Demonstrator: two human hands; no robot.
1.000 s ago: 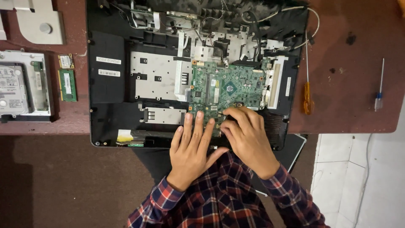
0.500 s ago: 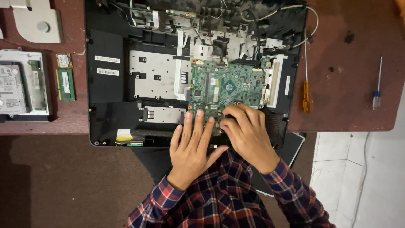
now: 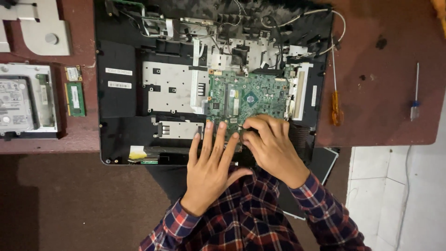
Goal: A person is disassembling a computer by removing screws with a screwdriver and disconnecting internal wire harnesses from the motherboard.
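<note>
orange screwdriver (image 3: pixel 336 108) | blue screwdriver (image 3: pixel 415 104) | hard drive (image 3: pixel 16 104) | green memory stick (image 3: pixel 75 99) | grey bracket (image 3: pixel 44 32)

The green circuit board (image 3: pixel 248 100) looks matt and studded with small parts. Beside it, bare metal plates (image 3: pixel 169 88) have a dull sheen inside the black plastic casing (image 3: pixel 114 135). The reddish table (image 3: pixel 385 107) looks worn and stained.

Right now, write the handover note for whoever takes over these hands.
Left hand: flat, fingers spread, pressing the near edge of the green board; holds nothing.
Right hand: fingers curled at the board's near right edge; whether it grips anything is hidden.
Board sits in the open black chassis.
Done: back cover off; drive and memory stick lie out to the left.
Left: board not out. Orange screwdriver lies to the right.
</note>
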